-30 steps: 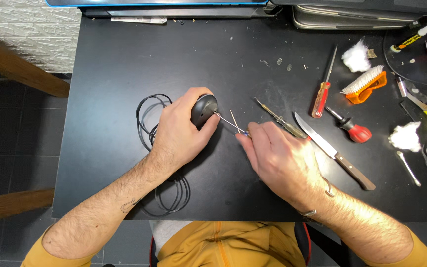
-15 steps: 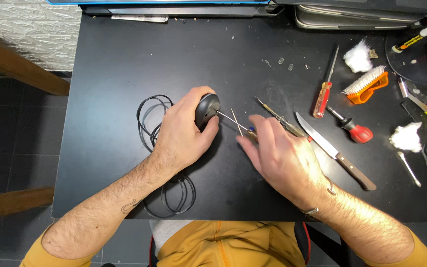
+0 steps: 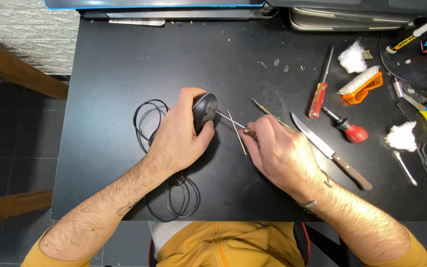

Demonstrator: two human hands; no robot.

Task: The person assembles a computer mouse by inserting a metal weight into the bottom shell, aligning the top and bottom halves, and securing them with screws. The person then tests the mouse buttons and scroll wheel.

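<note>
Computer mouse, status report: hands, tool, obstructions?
Left hand grips black mouse. Right hand holds thin metal probe at its edge. Loose rod lies beneath.

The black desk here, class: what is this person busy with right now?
A person sits at a black desk. The left hand grips a black computer mouse, tilted on its side, its cable looped beside the wrist. The right hand holds a thin metal tool whose tip meets the edge of the mouse. A thin stick lies between the hands. To the right lie a knife, two red-handled screwdrivers, an orange brush and cotton tufts.
</note>
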